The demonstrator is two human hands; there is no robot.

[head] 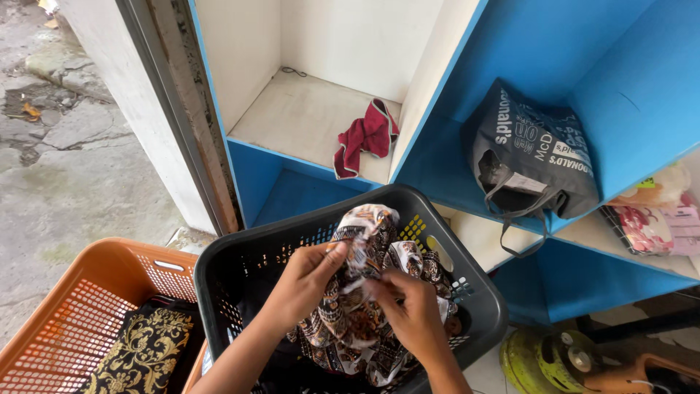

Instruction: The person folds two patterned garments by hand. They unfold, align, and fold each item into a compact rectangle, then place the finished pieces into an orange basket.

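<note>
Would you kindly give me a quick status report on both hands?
Left hand and right hand both gripping patterned cloth. Cloth bunched above black basket. Orange basket alongside, nothing blocking.

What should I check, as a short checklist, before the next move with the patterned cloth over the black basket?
1. Left hand has a grip on the patterned cloth: ok, fingers pinch its upper edge.
2. Right hand has a grip on the cloth: ok, fingers closed on a fold.
3. Cloth is free of the black basket: not ok, its lower part lies inside.
4. Shelf compartment has bare space: ok, only a red cloth lies at its right.
5. Orange basket has room: ok, a black and gold cloth fills only part.
6. Other items under the patterned cloth: cannot tell, hidden.
</note>
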